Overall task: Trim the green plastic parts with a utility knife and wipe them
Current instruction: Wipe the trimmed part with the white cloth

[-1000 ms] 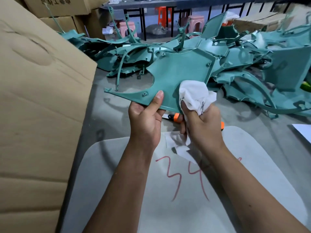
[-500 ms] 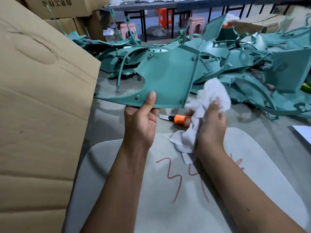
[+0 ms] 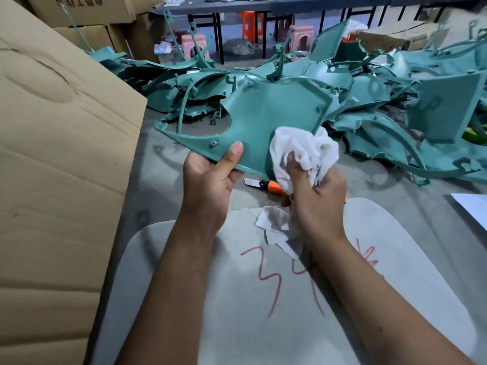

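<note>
The green plastic panel (image 3: 266, 122) is held in the air above the grey floor, in front of the heap of green parts (image 3: 369, 83). The left hand (image 3: 208, 180) pinches its near edge, thumb on top. The right hand (image 3: 313, 191) grips a crumpled white rag (image 3: 303, 148) pressed against the panel's near right corner, so the wiping step looks in hand. Next, the rag likely needs to sweep the unwiped face. The orange utility knife (image 3: 266, 185) lies on the floor below, its handle mostly hidden behind the right hand.
</note>
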{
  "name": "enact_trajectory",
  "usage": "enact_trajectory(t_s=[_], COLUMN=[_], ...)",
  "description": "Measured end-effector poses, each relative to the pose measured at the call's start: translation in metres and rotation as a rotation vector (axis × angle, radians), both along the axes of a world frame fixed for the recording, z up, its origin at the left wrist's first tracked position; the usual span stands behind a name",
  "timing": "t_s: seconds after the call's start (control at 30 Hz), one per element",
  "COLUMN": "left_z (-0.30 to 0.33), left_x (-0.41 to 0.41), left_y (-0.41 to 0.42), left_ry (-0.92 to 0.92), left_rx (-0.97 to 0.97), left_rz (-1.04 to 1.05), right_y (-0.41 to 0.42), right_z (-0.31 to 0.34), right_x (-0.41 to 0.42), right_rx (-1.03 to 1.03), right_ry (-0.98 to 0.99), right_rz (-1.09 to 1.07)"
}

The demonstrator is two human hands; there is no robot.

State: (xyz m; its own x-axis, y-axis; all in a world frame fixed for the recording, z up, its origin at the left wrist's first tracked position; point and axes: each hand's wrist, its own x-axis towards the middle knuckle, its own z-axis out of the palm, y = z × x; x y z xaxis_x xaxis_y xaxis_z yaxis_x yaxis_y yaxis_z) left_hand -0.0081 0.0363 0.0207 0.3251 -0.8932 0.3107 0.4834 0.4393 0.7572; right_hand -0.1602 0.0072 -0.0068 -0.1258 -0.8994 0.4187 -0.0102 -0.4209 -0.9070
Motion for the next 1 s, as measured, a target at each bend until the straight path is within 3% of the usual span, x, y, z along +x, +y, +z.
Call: enact_trajectory(t_s=[0.1,0.27,0.47,0.57,0.8,0.9,1.0], left_z=[-0.002,-0.005,-0.01,-0.011,-0.014,-0.019,-0.024], left_x=[0.017,0.018,0.01,0.004,0.009,0.021,0.03], left_y=[0.008,0.009,0.002,-0.001,-0.003,-0.006,-0.008], left_ry=[-0.169,-0.181,-0.197,-0.215,-0.202,-0.166,-0.249], left_rx=[0.111,0.156,0.212,0.231,0.265,0.334,0.382], left_rz=[-0.012,-0.056,0.07,0.094,0.204,0.368,0.508], right_y=[-0.011,-0.019,-0.02,-0.022,-0.026,-0.032,-0.032], right_z=[0.007,0.004,0.005,0.003,0.007,0.004,0.004], right_x=[-0.011,-0.021,-0.022,-0.025,-0.034,-0.046,-0.05], right_rx=[0.099,0.097,-0.146,-0.158,-0.076,-0.125,-0.178], right_ry=[-0.183,-0.14,-0.014,0.026,-0.081,0.131,0.267], right_rz=[-0.03,-0.121,-0.209,-0.272,-0.093,-0.218,-0.476])
